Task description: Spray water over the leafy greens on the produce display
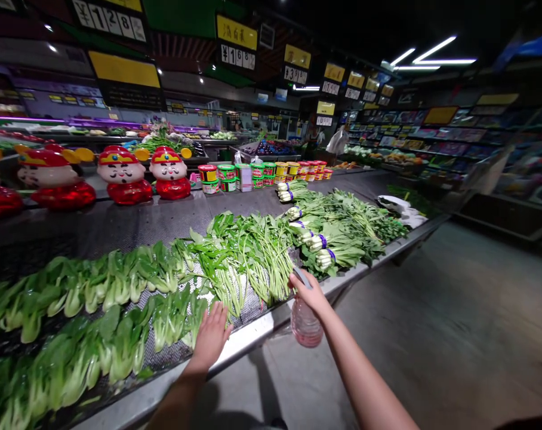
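In the head view my right hand (307, 291) grips the neck of a clear pinkish spray bottle (305, 325) with a grey top, held just past the shelf's front edge. My left hand (211, 334) has its fingers stretched out, close to the metal front rim and beside the leafy bok choy (170, 319). Beyond both hands lie long-stemmed leafy greens (248, 254). Farther right are bundles of greens (342, 254) tied with purple bands.
The sloping display shelf (132, 224) carries more bok choy (114, 278) on the left. Red-hatted figurines (170, 173) and several stacked tubs (266, 173) line its back. Price signs (237, 45) hang overhead. Grey floor (414, 334) lies at the right.
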A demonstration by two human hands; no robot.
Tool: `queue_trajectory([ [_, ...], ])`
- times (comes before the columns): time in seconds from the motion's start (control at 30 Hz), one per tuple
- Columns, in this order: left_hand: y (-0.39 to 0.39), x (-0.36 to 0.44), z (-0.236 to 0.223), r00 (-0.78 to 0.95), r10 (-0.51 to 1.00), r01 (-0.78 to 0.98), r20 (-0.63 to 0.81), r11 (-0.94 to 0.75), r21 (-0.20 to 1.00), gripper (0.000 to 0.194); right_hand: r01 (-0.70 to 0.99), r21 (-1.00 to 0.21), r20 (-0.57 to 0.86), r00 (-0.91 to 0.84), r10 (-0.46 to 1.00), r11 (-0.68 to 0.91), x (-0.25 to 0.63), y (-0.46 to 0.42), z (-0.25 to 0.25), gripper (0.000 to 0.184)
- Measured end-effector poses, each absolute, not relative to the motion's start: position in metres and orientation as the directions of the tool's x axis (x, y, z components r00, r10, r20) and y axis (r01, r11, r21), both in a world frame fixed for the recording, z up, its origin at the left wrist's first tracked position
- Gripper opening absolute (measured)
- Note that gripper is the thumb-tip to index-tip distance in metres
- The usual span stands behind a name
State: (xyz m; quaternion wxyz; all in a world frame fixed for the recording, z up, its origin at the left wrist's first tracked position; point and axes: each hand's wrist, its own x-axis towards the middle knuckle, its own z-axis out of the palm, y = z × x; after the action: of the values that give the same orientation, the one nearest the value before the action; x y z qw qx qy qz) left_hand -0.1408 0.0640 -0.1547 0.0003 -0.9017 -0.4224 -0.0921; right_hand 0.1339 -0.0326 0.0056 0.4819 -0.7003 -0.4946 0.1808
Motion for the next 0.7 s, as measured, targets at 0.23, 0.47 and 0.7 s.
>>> queue_trajectory([
  [0.23, 0.056, -0.132, -0.149, 0.617, 0.778, 0.779, 0.114, -0.625, 0.054, 0.054, 0.481, -0.871, 0.175, 0.494, 0.852, -0.1, 0.162, -0.017, 0.004, 0.036],
  [0.47, 0.052, -0.127, -0.154, 0.582, 0.805, 0.804, 0.113, -0.591, 0.071, 0.053, 0.403, -0.91, 0.141, 0.516, 0.845, -0.094, 0.176, -0.02, 0.0, 0.037],
  [0.7, 0.043, -0.115, -0.159, 0.575, 0.808, 0.806, 0.128, -0.587, 0.082, 0.054, 0.409, -0.905, 0.129, 0.525, 0.841, -0.117, 0.194, -0.021, 0.001, 0.038],
])
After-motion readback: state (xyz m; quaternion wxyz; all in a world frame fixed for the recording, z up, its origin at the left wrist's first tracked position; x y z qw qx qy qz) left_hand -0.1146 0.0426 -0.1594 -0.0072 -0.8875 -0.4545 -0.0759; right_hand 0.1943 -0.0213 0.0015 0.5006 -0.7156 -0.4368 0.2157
